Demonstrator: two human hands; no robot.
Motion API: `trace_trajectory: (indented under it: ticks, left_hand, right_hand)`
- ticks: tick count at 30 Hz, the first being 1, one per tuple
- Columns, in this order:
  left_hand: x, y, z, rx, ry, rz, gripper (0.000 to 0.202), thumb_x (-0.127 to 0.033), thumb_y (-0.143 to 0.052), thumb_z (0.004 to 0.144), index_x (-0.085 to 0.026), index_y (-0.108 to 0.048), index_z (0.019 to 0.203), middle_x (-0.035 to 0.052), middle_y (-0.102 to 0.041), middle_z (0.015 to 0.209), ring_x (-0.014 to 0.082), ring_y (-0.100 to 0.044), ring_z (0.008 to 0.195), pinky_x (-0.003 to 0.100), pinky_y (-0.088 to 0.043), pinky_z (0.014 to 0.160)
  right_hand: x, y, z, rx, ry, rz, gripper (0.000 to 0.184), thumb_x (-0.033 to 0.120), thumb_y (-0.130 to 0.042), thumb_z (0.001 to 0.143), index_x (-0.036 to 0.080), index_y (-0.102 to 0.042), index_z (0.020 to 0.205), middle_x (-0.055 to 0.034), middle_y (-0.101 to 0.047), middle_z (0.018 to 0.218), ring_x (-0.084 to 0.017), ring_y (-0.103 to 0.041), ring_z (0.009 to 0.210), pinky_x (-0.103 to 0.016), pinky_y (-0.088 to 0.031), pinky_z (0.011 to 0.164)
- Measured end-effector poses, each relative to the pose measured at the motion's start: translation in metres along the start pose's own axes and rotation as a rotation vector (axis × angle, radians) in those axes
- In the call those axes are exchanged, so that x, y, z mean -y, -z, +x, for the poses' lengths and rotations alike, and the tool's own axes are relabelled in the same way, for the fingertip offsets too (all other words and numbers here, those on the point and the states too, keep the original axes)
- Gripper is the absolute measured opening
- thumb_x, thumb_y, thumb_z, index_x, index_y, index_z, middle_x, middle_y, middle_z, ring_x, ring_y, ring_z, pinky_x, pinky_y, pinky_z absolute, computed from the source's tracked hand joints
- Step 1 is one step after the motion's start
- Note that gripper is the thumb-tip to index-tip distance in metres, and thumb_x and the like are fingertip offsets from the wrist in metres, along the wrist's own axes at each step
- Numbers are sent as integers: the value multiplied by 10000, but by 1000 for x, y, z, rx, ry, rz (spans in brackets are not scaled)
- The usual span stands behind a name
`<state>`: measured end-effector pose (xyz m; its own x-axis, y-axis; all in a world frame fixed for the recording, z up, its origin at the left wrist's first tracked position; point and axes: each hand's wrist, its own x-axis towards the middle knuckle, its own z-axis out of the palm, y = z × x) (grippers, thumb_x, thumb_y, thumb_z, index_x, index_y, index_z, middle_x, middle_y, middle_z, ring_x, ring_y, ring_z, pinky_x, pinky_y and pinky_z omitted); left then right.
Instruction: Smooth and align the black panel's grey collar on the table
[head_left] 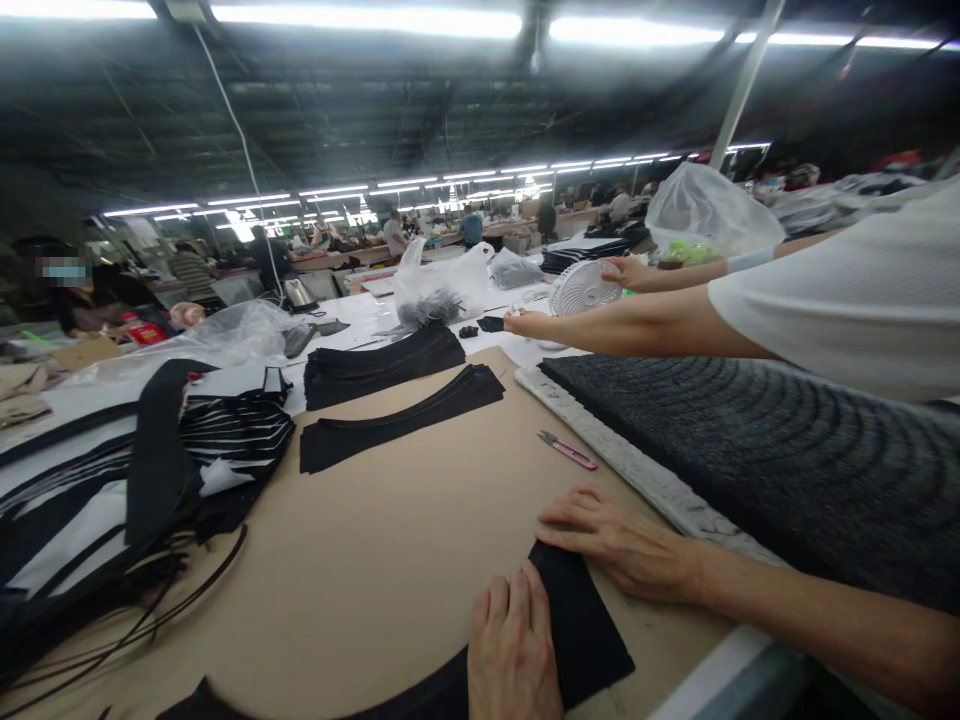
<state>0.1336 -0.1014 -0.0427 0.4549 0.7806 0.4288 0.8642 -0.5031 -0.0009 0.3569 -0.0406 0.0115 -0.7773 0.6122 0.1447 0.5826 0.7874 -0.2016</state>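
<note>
The desk (360, 560) is wide and covered with brown paper, and it carries many things. At the right lies a large grey textured mat (750, 450), and a co-worker's arms (660, 325) reach over it toward a small white fan (585, 288). At the left there is a heap of striped black and white fabric (210, 440), and further back two stacks of curved black pieces (397, 395). Near the lower edge of the desk lies the black fabric piece (585, 630), flat on the paper. The right hand (622, 545) rests on its upper edge with the fingers spread and flat, clamped on nothing. The left hand (514, 650) presses on its left part, fingers together and flat, also not gripping. The piece looks thin, soft and light, so I judge it will bend and slide easily on the smooth paper; it is better to take it at an edge or corner. Small pink scissors (568, 451) lie just beside the mat.
</note>
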Motion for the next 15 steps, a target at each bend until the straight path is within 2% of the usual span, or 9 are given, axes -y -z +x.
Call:
trace_trajectory:
  ticks: [3, 8, 12, 15]
  left_hand:
    - [0, -2, 0, 10, -1, 16, 456, -112, -522, 834, -131, -533, 1289, 90, -564, 1054, 215, -483, 936, 355, -406, 850]
    - [-3, -6, -1, -10, 18, 24, 440, -110, -531, 824, -117, -554, 1263, 93, -580, 1042, 213, -494, 917, 363, -415, 854]
    - [-2, -5, -1, -57, -10, 68, 406, -109, -539, 837, -125, -577, 1241, 98, -603, 1058, 220, -525, 958, 358, -438, 863]
    - [0, 0, 0, -90, -41, 105, 330, -101, -546, 855, -134, -622, 1175, 96, -632, 1033, 216, -561, 959, 330, -468, 839]
  right_hand:
    - [-3, -2, -2, 10, -26, -4, 617, 33, -403, 815, 231, -452, 1398, -94, -529, 1330, -235, -469, 1199, -479, -292, 1055]
    - [4, -3, 1, -132, -147, 55, 582, 9, -351, 819, 220, -510, 1338, -103, -546, 1274, -220, -478, 1148, -432, -353, 1010]
    - [28, 5, 9, -19, -84, 78, 496, 80, -390, 879, 224, -505, 1340, -105, -579, 1199, -238, -497, 1102, -470, -329, 1007]
    - [41, 12, 13, 63, -101, 117, 435, 124, -418, 908, 247, -521, 1312, -77, -605, 1153, -221, -521, 1075, -458, -318, 1017]
